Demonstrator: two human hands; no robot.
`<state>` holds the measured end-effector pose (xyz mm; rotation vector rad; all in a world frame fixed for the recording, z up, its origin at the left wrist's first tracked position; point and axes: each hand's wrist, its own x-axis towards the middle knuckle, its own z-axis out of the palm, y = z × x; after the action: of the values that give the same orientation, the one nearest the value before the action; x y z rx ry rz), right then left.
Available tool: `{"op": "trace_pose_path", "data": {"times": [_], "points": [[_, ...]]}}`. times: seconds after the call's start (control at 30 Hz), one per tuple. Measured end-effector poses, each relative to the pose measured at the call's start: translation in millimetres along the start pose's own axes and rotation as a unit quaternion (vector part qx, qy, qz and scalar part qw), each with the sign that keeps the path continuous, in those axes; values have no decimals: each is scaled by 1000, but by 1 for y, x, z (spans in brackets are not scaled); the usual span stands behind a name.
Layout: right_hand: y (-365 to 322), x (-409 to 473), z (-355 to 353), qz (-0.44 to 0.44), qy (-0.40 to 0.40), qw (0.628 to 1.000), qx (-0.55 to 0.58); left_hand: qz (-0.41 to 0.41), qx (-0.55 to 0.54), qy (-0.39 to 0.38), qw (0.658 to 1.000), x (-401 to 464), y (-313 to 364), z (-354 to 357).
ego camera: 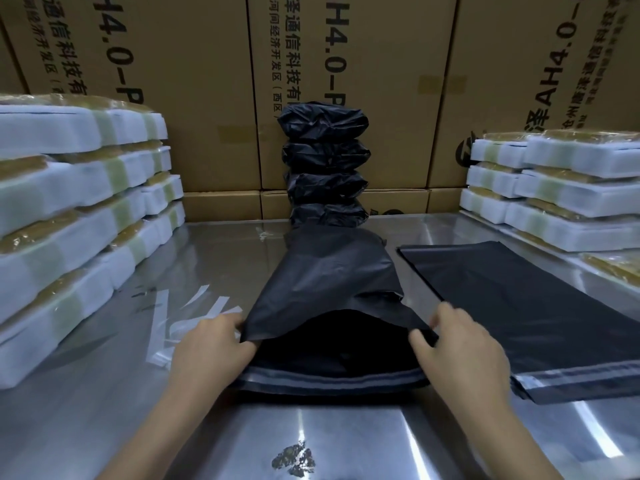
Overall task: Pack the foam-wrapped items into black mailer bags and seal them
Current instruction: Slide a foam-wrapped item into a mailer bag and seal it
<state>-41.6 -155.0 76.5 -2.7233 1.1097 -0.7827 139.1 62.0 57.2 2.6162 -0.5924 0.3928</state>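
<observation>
1. The steel table (104, 393) fills the lower frame, with a wall of cardboard boxes (194, 81) across the top.
2. Foam-wrapped items wait in two stacks: a tall one at the left edge (69, 230) and a lower one at the upper right (561, 195).
3. A column of packed black bags (325, 164) stands at centre top against the boxes, so I judge several rounds are already finished.
4. The open bag (322, 282) lies at centre frame, mouth toward me, bulging along its length. I take it that an item sits inside, though the dark mouth hides it.
5. A flat spare bag (519, 306) lies just to its right.
6. My left hand (211, 344) pinches the upper lip at the mouth's left corner; my right hand (460, 344) pinches the same lip at the right corner. Both are clamped on the film.
7. The pale glue strip (332, 377) runs along the lower flap, between my wrists.
8. I judge the step to be closing: next the liner must come off that strip, and the flap fold over the mouth and be pressed flat, without wrinkles.
</observation>
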Motion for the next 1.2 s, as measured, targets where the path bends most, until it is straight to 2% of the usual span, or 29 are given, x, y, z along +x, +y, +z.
{"op": "trace_pose_path", "data": {"times": [0.17,0.3,0.5,0.57,0.67,0.77,0.83,0.9,1.03,1.2], "points": [[25,-24,4,62,-19,997,42,-4,-1,-12,1000,-6,1,1],[36,-34,9,47,-48,998,-16,1,38,-43,998,-17,1,-2],[35,-36,3,29,-67,992,-106,12,43,-22,999,-29,1,-5],[33,-34,4,2,-42,992,-120,44,51,-2,998,-30,2,-6],[21,-25,6,-60,5,995,-74,133,95,23,986,-28,10,-11],[22,-19,11,-74,-17,995,-70,210,140,34,967,-28,17,-13],[33,-15,11,-36,-15,998,-43,198,127,21,972,-28,16,-13],[43,-15,11,-18,-30,996,-80,166,111,23,980,-27,8,-10],[51,-17,17,-61,-40,994,-81,243,157,17,957,-28,5,-11],[55,-17,19,-108,-18,992,-63,334,165,1,928,-18,-3,-8]]}}
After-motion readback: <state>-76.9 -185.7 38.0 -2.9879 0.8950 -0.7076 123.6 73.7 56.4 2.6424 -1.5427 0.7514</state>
